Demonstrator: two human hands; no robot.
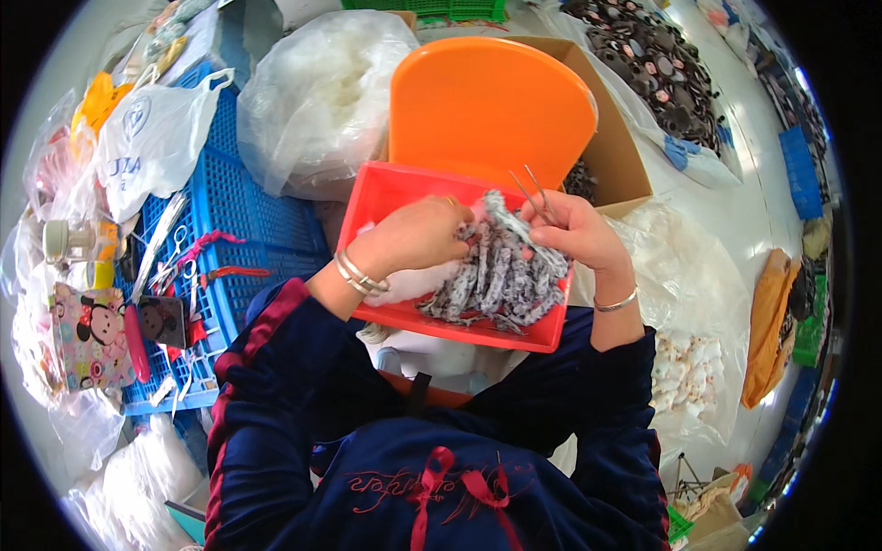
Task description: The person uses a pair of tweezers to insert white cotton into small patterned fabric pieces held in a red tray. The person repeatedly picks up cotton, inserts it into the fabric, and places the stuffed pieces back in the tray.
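A red tray (384, 197) rests across my lap, holding a heap of grey fuzzy fabric pieces (496, 285) and a wad of white stuffing (418, 283). Over its left side is my left hand (413, 237), fingers closed in a pinch; what they hold is partly hidden. My right hand (583, 234) is closed around slim metal tweezers (533, 191), whose two prongs point up and away from me. Its fingertips also touch one grey fuzzy piece (503, 213), which lies between both hands above the heap.
An orange chair back (487, 106) and a cardboard box (620, 156) stand beyond the tray. To the left are blue crates (262, 230) with scissors (179, 241) and a bag of white stuffing (326, 101). White pieces (689, 372) lie on plastic at right.
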